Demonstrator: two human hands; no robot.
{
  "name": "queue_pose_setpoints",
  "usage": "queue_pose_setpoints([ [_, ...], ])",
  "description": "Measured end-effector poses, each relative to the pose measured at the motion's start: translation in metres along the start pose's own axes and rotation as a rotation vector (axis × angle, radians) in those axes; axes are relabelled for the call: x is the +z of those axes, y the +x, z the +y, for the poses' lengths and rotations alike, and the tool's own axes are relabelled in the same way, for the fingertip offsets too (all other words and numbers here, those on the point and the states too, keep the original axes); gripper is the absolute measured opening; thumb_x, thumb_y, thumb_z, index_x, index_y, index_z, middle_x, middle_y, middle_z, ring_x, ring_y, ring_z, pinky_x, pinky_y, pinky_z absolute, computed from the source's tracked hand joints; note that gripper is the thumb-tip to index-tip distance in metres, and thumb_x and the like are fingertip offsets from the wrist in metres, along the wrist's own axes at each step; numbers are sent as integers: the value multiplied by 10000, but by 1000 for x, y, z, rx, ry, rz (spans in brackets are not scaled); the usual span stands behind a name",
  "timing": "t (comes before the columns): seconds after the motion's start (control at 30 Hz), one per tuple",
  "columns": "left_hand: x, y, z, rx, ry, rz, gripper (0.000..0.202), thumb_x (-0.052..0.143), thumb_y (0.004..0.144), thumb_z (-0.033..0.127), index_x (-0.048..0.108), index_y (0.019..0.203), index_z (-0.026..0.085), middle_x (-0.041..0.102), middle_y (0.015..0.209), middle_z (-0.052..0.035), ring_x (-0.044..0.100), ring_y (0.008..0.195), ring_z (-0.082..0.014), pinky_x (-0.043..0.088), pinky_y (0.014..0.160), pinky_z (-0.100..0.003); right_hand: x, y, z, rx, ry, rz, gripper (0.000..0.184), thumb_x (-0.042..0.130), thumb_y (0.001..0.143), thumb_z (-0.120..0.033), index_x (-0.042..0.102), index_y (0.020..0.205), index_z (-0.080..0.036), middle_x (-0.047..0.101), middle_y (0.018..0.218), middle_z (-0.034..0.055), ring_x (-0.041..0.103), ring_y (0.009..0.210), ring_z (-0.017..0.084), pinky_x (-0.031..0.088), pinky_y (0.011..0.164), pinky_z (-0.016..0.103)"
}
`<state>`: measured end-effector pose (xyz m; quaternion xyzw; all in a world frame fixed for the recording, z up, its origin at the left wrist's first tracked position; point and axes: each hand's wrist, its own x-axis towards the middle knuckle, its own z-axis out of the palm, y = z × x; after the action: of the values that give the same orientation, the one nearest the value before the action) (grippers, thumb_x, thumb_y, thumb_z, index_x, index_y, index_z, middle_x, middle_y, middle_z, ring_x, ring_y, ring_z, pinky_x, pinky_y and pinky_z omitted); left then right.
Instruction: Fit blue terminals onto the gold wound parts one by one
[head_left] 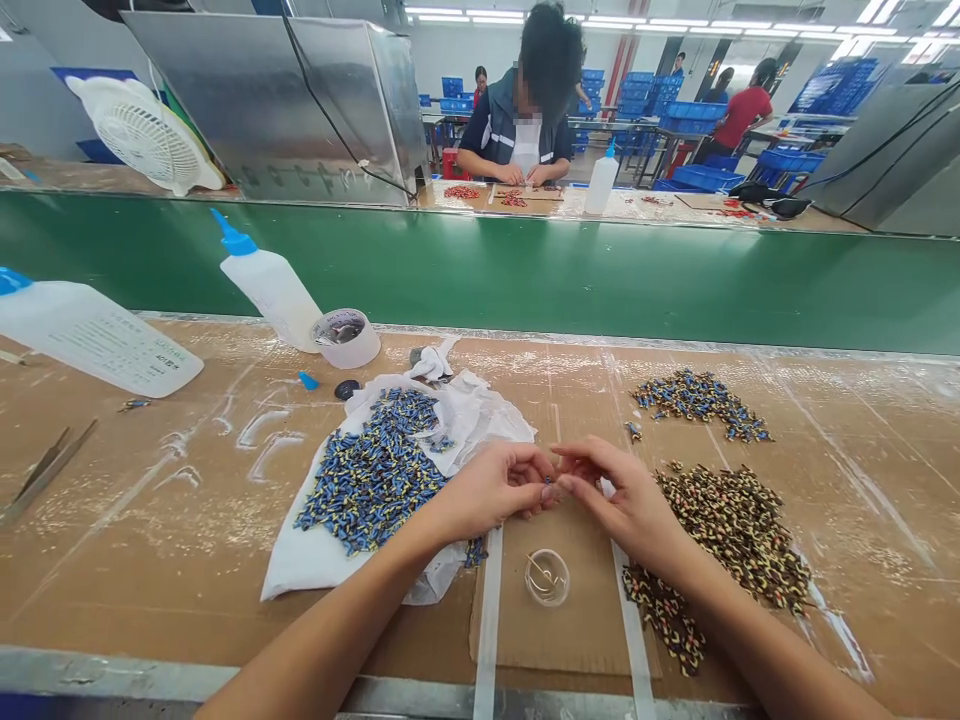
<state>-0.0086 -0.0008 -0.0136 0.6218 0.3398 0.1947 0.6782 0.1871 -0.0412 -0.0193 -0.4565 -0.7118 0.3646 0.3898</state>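
Note:
My left hand (501, 485) and my right hand (619, 495) meet fingertip to fingertip above a taped cardboard piece (559, 635). A tiny blue piece (548, 482) shows in the pinch of my left fingers. My right thumb and fingers are pinched too, but what they hold is hidden. Below them stands a small clear cup (547, 578) with a thin bent stick in it. Left of my hands, a heap of small blue-and-yellow pieces (375, 470) lies on a white plastic bag (300, 565). Beside my right forearm is a pile of small brown-and-yellow pieces (739, 530).
A smaller pile of blue-and-brown pieces (701, 400) lies at the back right. Squeeze bottles (270, 295), a tape roll (346, 338) and tweezers (45, 475) are on the left. Across the green belt (525, 280) a person (521, 130) works at another table.

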Motion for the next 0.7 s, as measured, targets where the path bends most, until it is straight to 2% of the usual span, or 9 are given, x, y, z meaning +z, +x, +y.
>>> queue_pose_setpoints([
  [0.07,-2,-1,1,-2,58,36,141,631,793,244,608,887,142,603,690,6,531,590,-95,437,574,-220,-3,-4,-6,41,-7,-16,80,547,929,-244,610,925,-195,611,791,7,542,714,152,411,658,273],
  [0.13,-4,-2,2,15,113,63,126,617,796,213,619,901,141,591,664,13,525,590,-94,423,578,-215,-3,-8,-13,67,-12,-156,147,546,933,-279,597,825,-193,597,738,-6,521,685,147,389,630,264],
  [0.2,-4,-2,3,45,143,75,136,606,796,185,632,922,141,572,642,24,516,590,-92,413,581,-210,1,-11,-19,79,4,-314,129,574,919,-290,606,839,-194,592,750,-10,517,687,144,388,630,259],
  [0.27,-4,-2,3,57,159,83,139,594,798,175,645,922,137,568,638,24,513,592,-93,412,583,-209,7,-13,-22,84,27,-392,87,615,896,-285,620,895,-198,597,799,-7,524,713,143,400,645,253],
  [0.47,-4,1,-1,34,229,127,118,593,791,191,661,866,129,648,721,-23,573,659,-125,433,616,-230,21,-12,-25,24,25,-434,36,655,860,-173,631,864,-199,602,858,-12,543,806,138,412,725,251],
  [0.7,-4,1,-1,17,212,126,120,596,786,198,658,859,127,665,722,-35,602,670,-137,455,624,-236,3,-11,-25,-38,-31,-421,71,629,863,-134,600,856,-198,586,908,-1,541,864,147,426,791,283],
])
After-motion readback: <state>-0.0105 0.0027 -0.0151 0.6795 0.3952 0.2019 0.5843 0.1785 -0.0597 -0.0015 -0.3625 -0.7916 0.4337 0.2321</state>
